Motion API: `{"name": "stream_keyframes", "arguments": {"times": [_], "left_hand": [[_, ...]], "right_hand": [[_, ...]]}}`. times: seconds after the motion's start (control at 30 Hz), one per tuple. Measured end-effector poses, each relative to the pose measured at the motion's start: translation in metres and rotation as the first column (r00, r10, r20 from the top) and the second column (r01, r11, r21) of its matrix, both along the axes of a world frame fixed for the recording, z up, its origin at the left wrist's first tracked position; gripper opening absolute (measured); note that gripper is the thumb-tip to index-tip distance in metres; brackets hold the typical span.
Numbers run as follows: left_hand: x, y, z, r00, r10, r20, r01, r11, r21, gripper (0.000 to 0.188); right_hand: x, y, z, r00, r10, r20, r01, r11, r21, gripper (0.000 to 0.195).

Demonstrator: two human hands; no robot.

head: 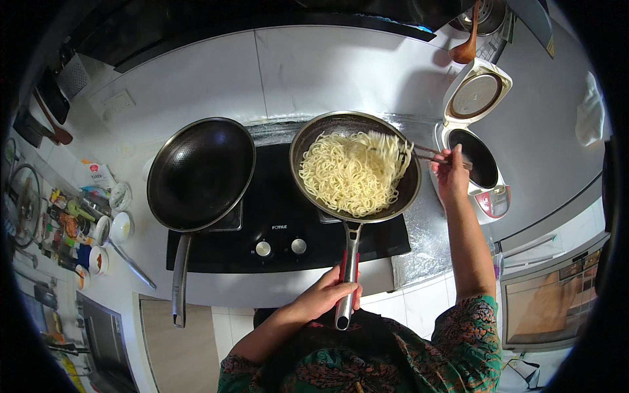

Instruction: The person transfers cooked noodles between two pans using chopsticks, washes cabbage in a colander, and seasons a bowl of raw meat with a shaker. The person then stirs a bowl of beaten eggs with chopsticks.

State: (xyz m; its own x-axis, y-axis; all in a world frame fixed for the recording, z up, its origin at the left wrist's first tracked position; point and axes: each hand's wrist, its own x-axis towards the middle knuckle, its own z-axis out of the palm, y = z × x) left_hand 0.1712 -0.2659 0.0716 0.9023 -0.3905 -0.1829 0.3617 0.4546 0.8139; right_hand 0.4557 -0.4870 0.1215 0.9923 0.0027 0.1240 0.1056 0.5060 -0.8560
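A wok (412,189) full of pale noodles (344,172) sits on the right side of the black gas hob (280,250). My left hand (330,292) is wrapped around the wok's metal handle (350,265), which has red along its sides. In my right hand (453,174), dark chopsticks (427,153) reach over the wok's right rim into the noodles. Strands lifted at the upper right of the heap look blurred. On the left side of the hob stands a second dark wok (201,172) with nothing in it, its handle (180,290) towards me.
An open-lidded rice cooker (491,194) stands beside my right hand. Small bowls (122,227), a ladle (132,265) and several bottles and jars crowd the left counter. Overhead at the back runs a range hood (275,14); a wooden spoon (464,51) hangs at right.
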Motion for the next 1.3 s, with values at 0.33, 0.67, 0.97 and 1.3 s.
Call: {"name": "stream_keyframes", "arguments": {"times": [0.33,0.67,0.97,1.3], "left_hand": [[-0.001,0.0,-0.002,1.0,0.017,0.005,-0.017,1.0,0.024,0.024],[0.0,0.0,0.005,0.996,0.033,-0.082,-0.028,0.998,0.058,0.028],[-0.001,0.002,0.0,0.999,0.036,-0.038,-0.034,0.999,0.043,0.027],[-0.001,0.006,0.002,0.999,0.04,-0.02,-0.039,0.998,0.054,0.026]], "right_hand": [[0.007,-0.019,0.052,0.954,-0.205,0.219,0.286,0.841,-0.459,0.04],[0.032,0.085,-0.04,0.943,-0.064,-0.327,-0.035,0.956,-0.29,0.037],[0.046,0.062,-0.047,0.886,0.181,-0.428,-0.13,0.981,0.145,0.039],[0.046,0.048,0.027,0.969,0.228,-0.098,-0.191,0.936,0.297,0.037]]}}
